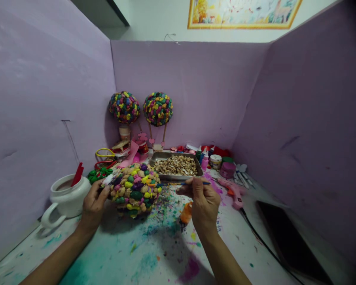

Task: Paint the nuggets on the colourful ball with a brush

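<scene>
A ball covered in nutshell-like pieces (136, 190), partly painted yellow, green, purple and pink with several bare tan pieces, is held above the table. My left hand (93, 206) is closed at its left side, by a small white patch (108, 179) whose nature I cannot make out. Between the fingers of my right hand (206, 202) is a thin blue paintbrush (178, 183), its tip at the ball's right side by an orange dab. Below that hand sits an orange paint bottle (186, 213), partly covered by it.
Behind the ball stands a metal tray (201, 171) of shell pieces. Two finished-looking painted balls (158, 109) on sticks stand at the back. A white mug (72, 198) is left; a pink glue gun (234, 192), its cord and a dark tablet-like slab (290, 241) are right.
</scene>
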Tool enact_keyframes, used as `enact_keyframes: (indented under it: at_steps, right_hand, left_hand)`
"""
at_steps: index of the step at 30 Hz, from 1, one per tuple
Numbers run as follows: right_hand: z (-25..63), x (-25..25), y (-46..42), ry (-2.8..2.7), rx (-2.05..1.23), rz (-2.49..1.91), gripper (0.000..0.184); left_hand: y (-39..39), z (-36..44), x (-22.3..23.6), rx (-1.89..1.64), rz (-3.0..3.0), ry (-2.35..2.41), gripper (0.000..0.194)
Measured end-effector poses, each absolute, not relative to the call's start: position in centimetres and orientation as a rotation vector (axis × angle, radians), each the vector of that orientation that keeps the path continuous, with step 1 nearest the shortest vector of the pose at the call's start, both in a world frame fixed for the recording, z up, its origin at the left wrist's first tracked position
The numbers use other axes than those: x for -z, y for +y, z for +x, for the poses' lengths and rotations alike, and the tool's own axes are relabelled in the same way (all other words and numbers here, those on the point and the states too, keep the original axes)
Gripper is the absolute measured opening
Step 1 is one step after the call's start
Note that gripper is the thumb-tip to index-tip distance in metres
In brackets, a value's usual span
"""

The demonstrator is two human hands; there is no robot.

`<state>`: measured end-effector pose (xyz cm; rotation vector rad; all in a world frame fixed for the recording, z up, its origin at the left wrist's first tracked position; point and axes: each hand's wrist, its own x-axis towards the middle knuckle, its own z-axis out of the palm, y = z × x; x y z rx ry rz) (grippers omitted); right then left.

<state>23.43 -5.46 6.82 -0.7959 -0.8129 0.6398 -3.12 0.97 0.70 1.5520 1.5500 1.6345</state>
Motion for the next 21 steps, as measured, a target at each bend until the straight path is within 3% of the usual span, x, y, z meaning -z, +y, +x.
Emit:
enact_keyframes:
  at_steps: [21]
  right_hand:
    - [23.38,-6.98,-5.33,-0.735,-0.668,-0.773,0.048]
  left_hand:
    - [1.18,-3.14,-0.61,-1.634,1.521,1.549,0.048]
